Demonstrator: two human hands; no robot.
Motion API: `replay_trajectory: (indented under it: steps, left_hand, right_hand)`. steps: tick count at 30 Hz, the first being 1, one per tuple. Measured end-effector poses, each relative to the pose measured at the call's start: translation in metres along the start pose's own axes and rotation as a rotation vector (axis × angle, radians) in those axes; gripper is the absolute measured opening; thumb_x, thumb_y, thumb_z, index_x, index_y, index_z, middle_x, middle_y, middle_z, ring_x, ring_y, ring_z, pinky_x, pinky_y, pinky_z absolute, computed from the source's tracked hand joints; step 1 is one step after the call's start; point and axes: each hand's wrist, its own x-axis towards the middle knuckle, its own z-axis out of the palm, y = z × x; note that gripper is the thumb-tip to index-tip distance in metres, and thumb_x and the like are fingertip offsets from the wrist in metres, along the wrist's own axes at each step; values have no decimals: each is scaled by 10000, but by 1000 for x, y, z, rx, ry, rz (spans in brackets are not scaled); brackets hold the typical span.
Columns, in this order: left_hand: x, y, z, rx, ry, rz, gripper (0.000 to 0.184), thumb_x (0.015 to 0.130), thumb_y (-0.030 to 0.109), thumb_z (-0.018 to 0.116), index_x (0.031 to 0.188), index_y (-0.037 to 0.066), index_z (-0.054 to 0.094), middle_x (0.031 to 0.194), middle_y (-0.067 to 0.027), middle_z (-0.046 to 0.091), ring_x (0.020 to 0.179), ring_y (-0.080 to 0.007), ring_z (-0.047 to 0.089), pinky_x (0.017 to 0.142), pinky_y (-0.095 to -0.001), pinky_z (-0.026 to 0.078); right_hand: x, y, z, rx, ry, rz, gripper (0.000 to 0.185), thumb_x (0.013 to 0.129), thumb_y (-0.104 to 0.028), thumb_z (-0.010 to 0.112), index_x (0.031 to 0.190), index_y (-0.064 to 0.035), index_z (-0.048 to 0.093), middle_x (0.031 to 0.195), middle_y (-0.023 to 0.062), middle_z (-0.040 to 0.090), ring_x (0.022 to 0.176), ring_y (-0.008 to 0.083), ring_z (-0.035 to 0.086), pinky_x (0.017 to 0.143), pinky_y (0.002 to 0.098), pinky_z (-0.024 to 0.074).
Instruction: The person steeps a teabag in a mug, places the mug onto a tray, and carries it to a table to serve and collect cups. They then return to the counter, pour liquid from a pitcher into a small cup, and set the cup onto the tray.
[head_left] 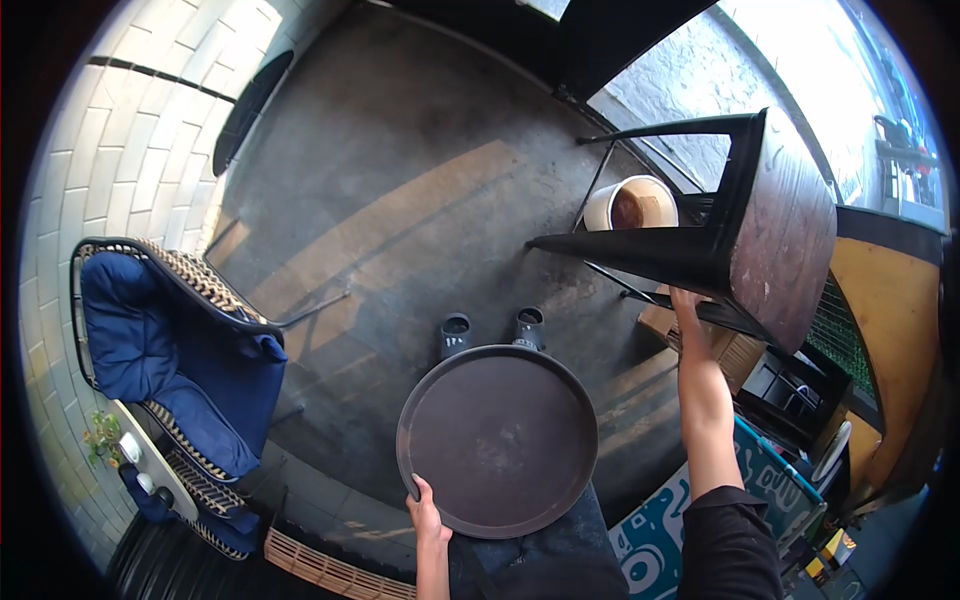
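A round dark brown tray (505, 430) is held flat in front of the body. My left hand (427, 513) grips its lower left rim, thumb on top. Off to the right, my right hand (686, 302) reaches up to a tall black metal stool with a reddish-brown wooden seat (785, 235). That hand is at the stool's frame, below the seat; its fingers are mostly hidden and too small to make out. Under the stool, a white bucket (655, 205) with brown contents or stains stands between the legs.
On the left is a woven chair with blue cushions (215, 370), near a narrow table (158, 462) with a plant. Cardboard boxes (733, 358) lie beneath the right arm. A teal patterned panel (655, 540) stands at the lower right. Two dark shoes (457, 335) show beyond the tray.
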Motion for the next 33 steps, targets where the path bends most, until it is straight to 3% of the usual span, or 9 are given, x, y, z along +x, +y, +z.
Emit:
replay_trajectory:
  steps: [4,6,8,9,13,16,24,29,33]
  left_hand:
    - [15,39,-7,63,-113,43,565,995,430,485,1279,-59,471,1228,-175,577,1086,-266,602,909,-406,520]
    - [16,61,-6,98,-175,87,558,999,424,479,1275,-61,477,1217,-171,585,1071,-262,609,900,-401,525]
    - [16,87,-8,174,-246,76,555,1003,416,475,1287,-61,472,1220,-168,584,1073,-253,607,892,-396,529]
    - [19,97,-9,195,-294,117,555,1003,416,475,1287,-61,472,1220,-168,584,1073,-253,607,892,-396,529]
    - [11,136,2,309,-455,239,551,1007,408,469,1296,-60,478,1190,-167,607,1040,-245,622,876,-385,535]
    - [-35,156,35,641,-506,341,564,997,421,488,1276,-70,499,1163,-175,627,1037,-249,626,848,-384,542]
    - [-134,40,94,967,-1062,199,494,970,419,553,1125,-49,590,963,-104,665,833,-189,635,743,-365,546]
    - [-230,-94,35,1243,-1303,115,490,969,421,559,1109,-46,596,951,-100,667,816,-181,639,742,-356,547]
    - [-274,-196,-40,1403,-1365,-39,554,960,458,552,1174,-52,574,1044,-129,668,915,-221,658,817,-386,550]
  right_hand:
    - [-59,24,6,-106,192,-120,344,1002,-294,405,833,-44,570,643,86,581,604,196,626,501,443,502]
    - [-111,-33,-73,690,-367,438,364,1012,-338,388,797,-87,540,577,64,541,420,185,543,365,329,433]
    - [-162,-45,-109,892,-325,601,409,1026,-373,363,713,-126,454,545,29,491,397,148,497,332,308,383]
    - [-186,-54,-145,907,-341,509,417,1033,-343,385,775,-53,537,533,21,457,417,138,477,414,306,397]
    - [-288,-49,-251,1130,-277,549,390,1049,-313,364,767,-68,478,602,18,494,495,115,495,457,290,465]
    - [-367,-32,-324,1166,-139,527,386,1040,-354,399,788,-74,482,648,33,531,517,120,520,478,280,481]
    - [-575,-2,-510,1193,376,514,309,1017,-205,470,784,-13,538,652,41,554,573,98,532,534,264,446]
    - [-712,42,-554,1058,570,529,264,1020,-158,457,832,-2,557,651,34,549,575,93,526,540,245,435]
    - [-801,83,-579,1036,713,587,279,1019,-155,459,796,-8,538,651,38,546,566,85,503,530,242,417]
